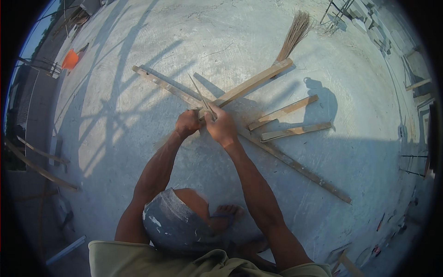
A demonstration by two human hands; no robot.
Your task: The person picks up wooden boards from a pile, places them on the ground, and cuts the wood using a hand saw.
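My right hand (222, 128) is closed round the handle of what looks like a handsaw (198, 87), its thin tapering blade seen nearly edge-on and pointing away from me. Close beside it, my left hand (187, 123) grips the near end of a wooden strip (254, 83). That strip slants up to the far right and crosses over a long wooden batten (295, 165) lying on the floor. Where the blade meets the wood is hidden by my fingers. Right of my hands lie two short wood pieces (284, 112), one nearer than the other.
A twig broom (295, 34) lies past the strip's far end. An orange container (70, 59) stands far left on the concrete floor (138, 152). Curved boards (41, 168) rest along the left edge. Thin rods (339, 16) stick up at the far right.
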